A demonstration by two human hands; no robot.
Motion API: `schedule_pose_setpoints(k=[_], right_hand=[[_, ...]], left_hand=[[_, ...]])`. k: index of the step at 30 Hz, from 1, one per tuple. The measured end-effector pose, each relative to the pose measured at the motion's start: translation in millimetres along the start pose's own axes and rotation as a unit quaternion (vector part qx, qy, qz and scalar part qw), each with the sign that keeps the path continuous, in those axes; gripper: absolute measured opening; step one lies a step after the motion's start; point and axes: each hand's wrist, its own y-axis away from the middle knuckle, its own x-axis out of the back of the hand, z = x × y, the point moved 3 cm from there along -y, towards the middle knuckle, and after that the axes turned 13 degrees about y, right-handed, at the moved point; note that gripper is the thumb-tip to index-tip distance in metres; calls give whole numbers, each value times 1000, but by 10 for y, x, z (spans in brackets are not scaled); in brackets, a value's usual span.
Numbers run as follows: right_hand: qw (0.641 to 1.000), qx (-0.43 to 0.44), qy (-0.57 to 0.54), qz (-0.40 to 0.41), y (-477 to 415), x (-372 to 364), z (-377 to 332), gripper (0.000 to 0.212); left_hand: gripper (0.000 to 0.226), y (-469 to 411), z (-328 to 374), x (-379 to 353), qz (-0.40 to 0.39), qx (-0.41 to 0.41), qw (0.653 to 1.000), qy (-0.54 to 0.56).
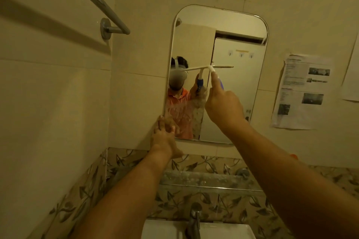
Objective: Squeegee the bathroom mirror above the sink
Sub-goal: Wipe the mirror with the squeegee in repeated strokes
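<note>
Because the blade clears water only where it lies flat on the glass, we hold the squeegee with its rubber edge level across the mirror, about halfway between the top and bottom edges, reaching from near the left edge to a little past the middle. Our right hand is wrapped around the white-and-blue handle, fingers curled about it, the handle angled down and toward us so the blade leans into the glass. Our left hand rests at the mirror's lower left corner, fingers stretched fairly straight over the edge and onto the tile, gripping nothing; we judge it is there to brace us as we lean over the sink. Glass below the blade looks streaked and cloudy, most plainly toward the lower left, while the part nearer the top edge reads cleaner, so we take the job to be roughly half done, with the rest lying toward the bottom edge. The strip along the right edge falls outside the blade's span and will likely need its own pass. Beneath the bottom edge a glass shelf juts from the wall above the tap, where run-off would drip. A towel bar is fixed to the wall at left, a printed sheet stuck up at right.
</note>
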Motion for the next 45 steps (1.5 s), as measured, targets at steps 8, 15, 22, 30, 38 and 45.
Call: schedule_pose_setpoints(k=[8,15,22,30,38,45], right_hand=[[999,3,2,-47,496,-414,167,86],[999,-7,-10,-39,811,-592,268,82],[999,-5,-25,-34,899,-594,298,87],[994,30,-99,43,-111,341,-23,63],[997,41,-59,36,-1007,892,-531,74],[999,31,-21,18,-1075,779,-710,83]], left_hand=[[108,-52,-12,-44,5,10,1000,7],[110,-75,-34,-56,4,9,1000,-5],[109,-75,-50,-47,3,2,1000,-7],[108,-18,-31,37,-7,-18,1000,-4],[106,-38,-17,52,-19,-2,1000,-14],[110,-57,-37,39,-24,-2,999,-26]])
